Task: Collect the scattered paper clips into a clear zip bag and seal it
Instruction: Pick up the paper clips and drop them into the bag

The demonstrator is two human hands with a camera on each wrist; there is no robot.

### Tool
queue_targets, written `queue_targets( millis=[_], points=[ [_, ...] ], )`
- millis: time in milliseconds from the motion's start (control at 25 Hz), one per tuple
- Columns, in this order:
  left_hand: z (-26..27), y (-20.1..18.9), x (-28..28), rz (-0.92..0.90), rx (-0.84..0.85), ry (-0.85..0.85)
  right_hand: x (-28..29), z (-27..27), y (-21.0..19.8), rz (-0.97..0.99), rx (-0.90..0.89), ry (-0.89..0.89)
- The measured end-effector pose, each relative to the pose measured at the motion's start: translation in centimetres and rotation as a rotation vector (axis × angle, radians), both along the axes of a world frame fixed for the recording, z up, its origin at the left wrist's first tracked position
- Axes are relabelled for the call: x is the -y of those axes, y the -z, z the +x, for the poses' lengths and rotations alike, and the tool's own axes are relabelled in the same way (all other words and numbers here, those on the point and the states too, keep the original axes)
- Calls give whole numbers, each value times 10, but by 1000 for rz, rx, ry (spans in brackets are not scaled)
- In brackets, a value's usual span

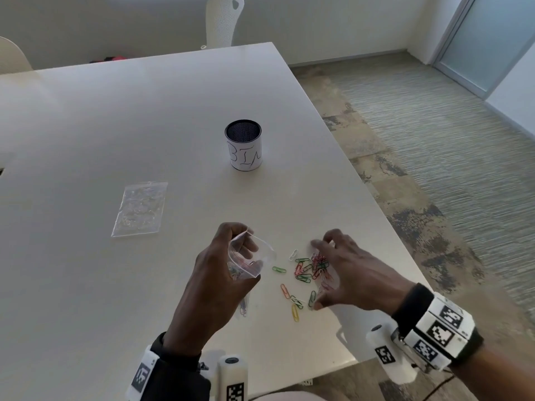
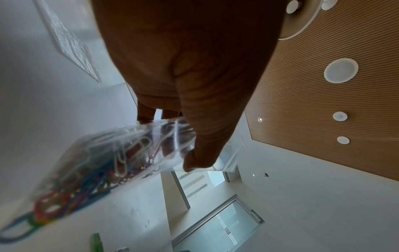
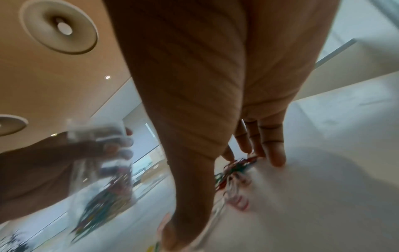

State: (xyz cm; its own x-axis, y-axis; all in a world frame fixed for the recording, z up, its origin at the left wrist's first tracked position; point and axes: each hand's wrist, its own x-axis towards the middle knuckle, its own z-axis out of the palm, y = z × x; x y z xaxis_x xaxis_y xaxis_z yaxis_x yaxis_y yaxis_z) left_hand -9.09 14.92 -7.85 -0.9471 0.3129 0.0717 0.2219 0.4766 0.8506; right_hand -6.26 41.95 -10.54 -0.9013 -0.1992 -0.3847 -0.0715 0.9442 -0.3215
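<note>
My left hand (image 1: 215, 280) grips a clear zip bag (image 1: 251, 256) just above the white table (image 1: 101, 125), holding its mouth open toward the right. Several coloured clips lie inside the bag (image 2: 101, 163), pinched under my thumb (image 2: 205, 136). A pile of loose coloured paper clips (image 1: 305, 269) lies on the table to the right of the bag. My right hand (image 1: 350, 273) arches over that pile with fingers spread, its fingertips (image 3: 277, 158) and thumb down at the pile's edges. The wrist view shows the clips (image 3: 235, 172) beneath the palm and the bag (image 3: 101, 187) to the left.
A black mesh cup with a paper label reading "BIN" (image 1: 244, 149) stands farther back. A second clear bag (image 1: 140, 209) lies flat to the left. The table's right edge (image 1: 385, 215) runs close beside the clips. A white chair (image 1: 223, 21) stands at the far side.
</note>
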Motion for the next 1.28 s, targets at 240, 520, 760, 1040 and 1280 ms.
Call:
queue_targets(
  millis=[240,520,760,1040,1280],
  points=[
    [5,2,-7,-18,-19,-34,30,4,18,-137,-144,-149],
    [18,3,-21,-18,-38,-118,35,-4,14,-114,-284,-312],
    [31,7,-24,9,-36,-188,19,-32,14,-246,-166,-164],
    [34,10,-21,-1,-38,-191,16,-44,-54,-860,-100,135],
    [27,3,-20,-7,-23,-171,53,-35,-95,-1049,6,21]
  ],
)
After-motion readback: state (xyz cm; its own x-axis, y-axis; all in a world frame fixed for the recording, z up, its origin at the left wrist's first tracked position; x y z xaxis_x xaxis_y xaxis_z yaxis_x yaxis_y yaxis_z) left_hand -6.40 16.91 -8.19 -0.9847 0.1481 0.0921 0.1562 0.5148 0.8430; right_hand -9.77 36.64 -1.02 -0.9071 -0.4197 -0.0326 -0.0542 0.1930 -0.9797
